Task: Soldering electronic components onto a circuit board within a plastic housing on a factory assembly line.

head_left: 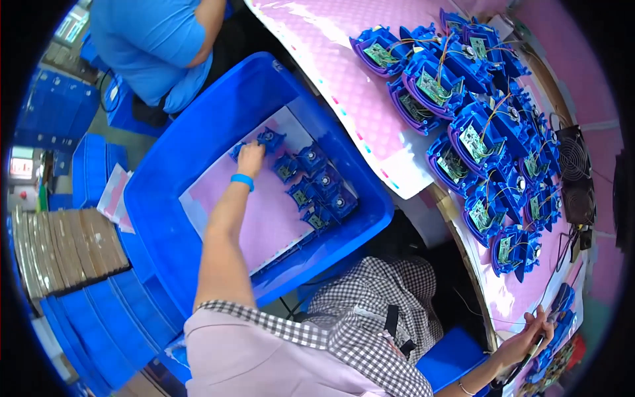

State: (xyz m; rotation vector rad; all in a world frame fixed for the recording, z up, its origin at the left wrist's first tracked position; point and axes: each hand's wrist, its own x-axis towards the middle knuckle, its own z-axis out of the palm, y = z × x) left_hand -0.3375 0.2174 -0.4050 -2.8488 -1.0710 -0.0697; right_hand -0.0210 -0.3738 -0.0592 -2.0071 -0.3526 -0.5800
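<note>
Reaching into a large blue plastic bin (159,192), my left hand (250,159) is closed on a blue plastic housing (270,139); its fingertips are partly hidden. Several more blue housings with circuit boards and round parts (324,182) lie on the bin's pink-and-white lining sheet (264,212), toward its right side. At the lower right, my right hand (529,337) is wrapped round a dark pen-shaped tool (526,362) over the table edge. A thin wire runs up and left from near that hand. Beside it lies another blue part (562,301).
Many blue housings with green boards and loose wires (473,142) cover the pink padded table (317,40). Two black fans (577,155) stand along its right edge. A person in blue (152,40) sits beyond the bin. Stacked cardboard (73,251) and blue crates (112,331) are at left.
</note>
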